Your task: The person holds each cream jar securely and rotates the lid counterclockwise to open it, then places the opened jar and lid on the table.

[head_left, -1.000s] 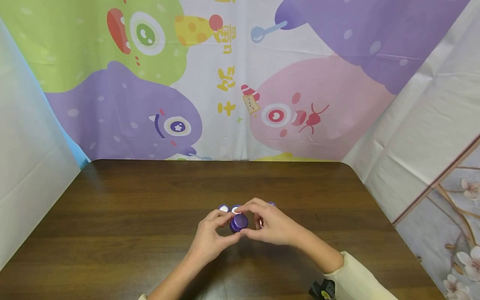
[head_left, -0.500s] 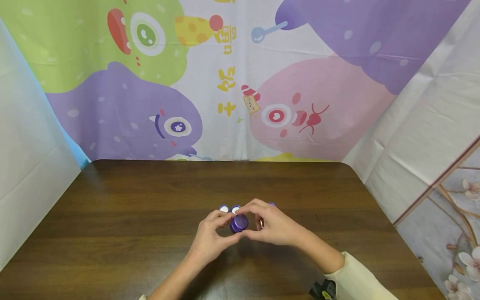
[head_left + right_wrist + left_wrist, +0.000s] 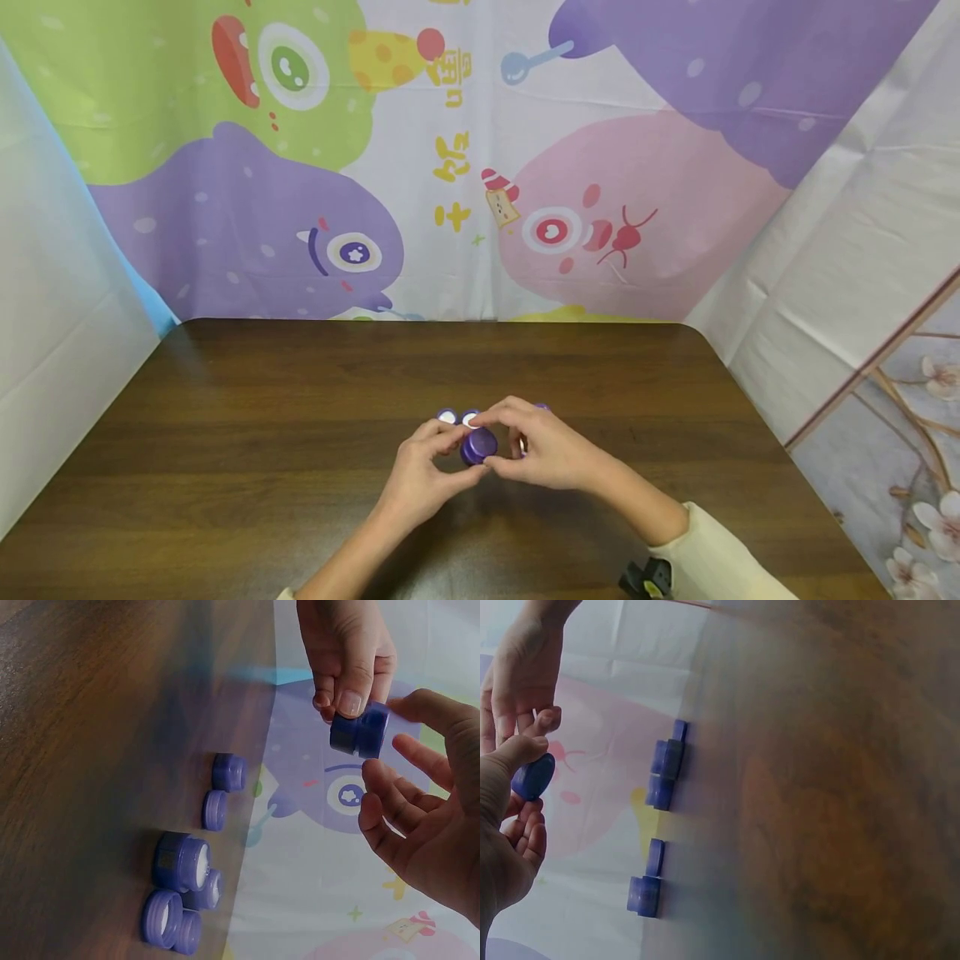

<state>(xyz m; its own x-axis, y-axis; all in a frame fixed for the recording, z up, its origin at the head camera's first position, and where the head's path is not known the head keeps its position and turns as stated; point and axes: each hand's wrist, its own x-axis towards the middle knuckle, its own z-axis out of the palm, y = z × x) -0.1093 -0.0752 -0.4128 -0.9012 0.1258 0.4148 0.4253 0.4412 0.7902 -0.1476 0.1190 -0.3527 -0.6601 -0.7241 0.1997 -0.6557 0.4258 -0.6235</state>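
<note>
A small purple jar (image 3: 345,733) with a purple lid (image 3: 482,445) on its top is held up between both hands. My left hand (image 3: 422,471) grips the jar's body between thumb and fingers. From the other side my right hand (image 3: 551,447) holds the lid's edge, thumb near and index finger far, while its other fingers curl loosely below. In the left wrist view the purple piece (image 3: 534,777) shows between the left thumb and fingers, with the jar's far side hidden.
Behind the hands on the brown table (image 3: 262,442) stand open purple jars with white tops, among them a larger jar (image 3: 172,861) and a smaller jar (image 3: 227,772). Loose purple lids, such as one lid (image 3: 162,919), lie beside them. A cartoon-printed cloth (image 3: 465,275) hangs behind the table.
Both hands stay in place around the jar. My right thumb tip has shifted slightly to the right at the lid's near edge.
</note>
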